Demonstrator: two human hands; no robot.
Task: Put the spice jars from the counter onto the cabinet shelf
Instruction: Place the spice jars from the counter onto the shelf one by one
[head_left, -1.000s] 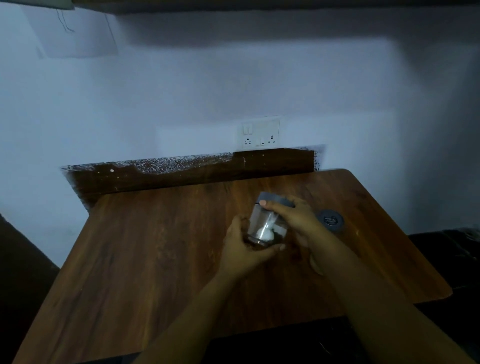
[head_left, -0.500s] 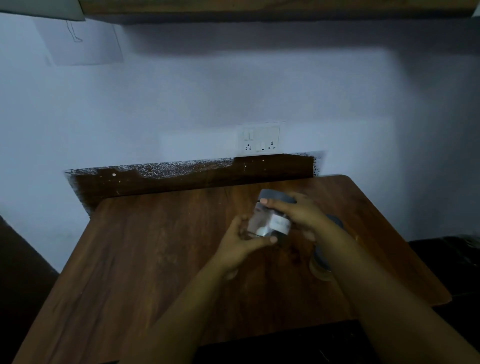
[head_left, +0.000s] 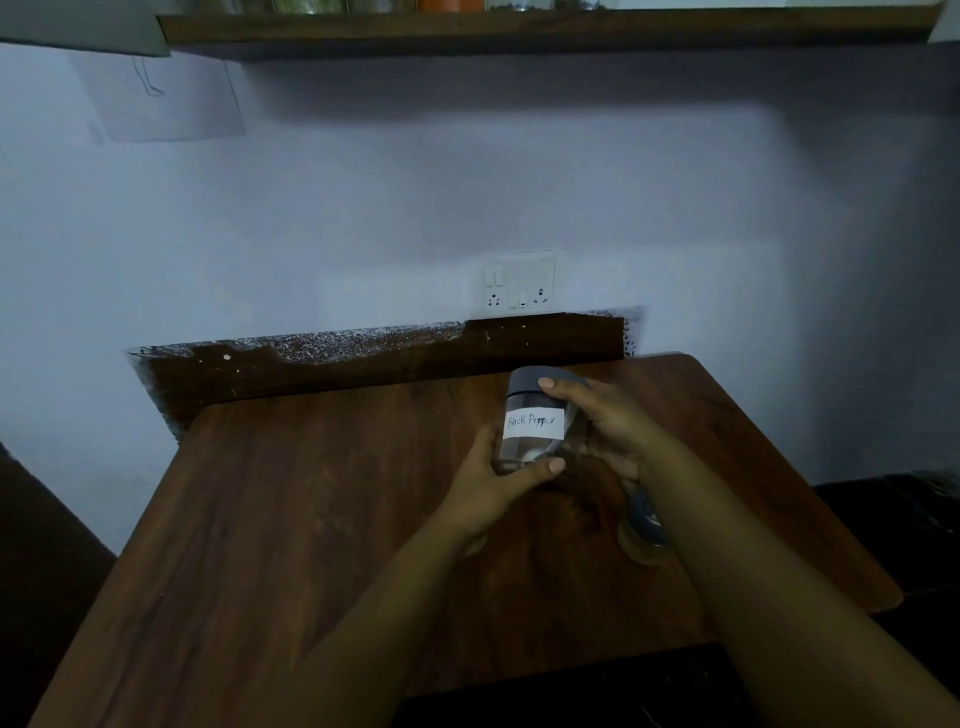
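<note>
A clear glass spice jar (head_left: 535, 422) with a grey lid and a white label reading "Black Pepper" is held upright above the wooden counter (head_left: 311, 519). My left hand (head_left: 498, 478) cups its base from below and the left. My right hand (head_left: 608, 431) grips its right side and lid. A second jar (head_left: 644, 530) with a grey lid stands on the counter under my right forearm, mostly hidden. The wooden cabinet shelf (head_left: 519, 28) runs across the top edge, with the bottoms of several jars on it.
A white switch and socket plate (head_left: 519, 286) sits on the pale wall behind the counter. A dark wooden backsplash (head_left: 363, 358) lines the counter's far edge. A dark surface (head_left: 893, 519) lies to the right of the counter.
The jar has been lifted a little and turned, so its label now faces me. The view has tilted up, bringing the shelf and its jars into sight.
</note>
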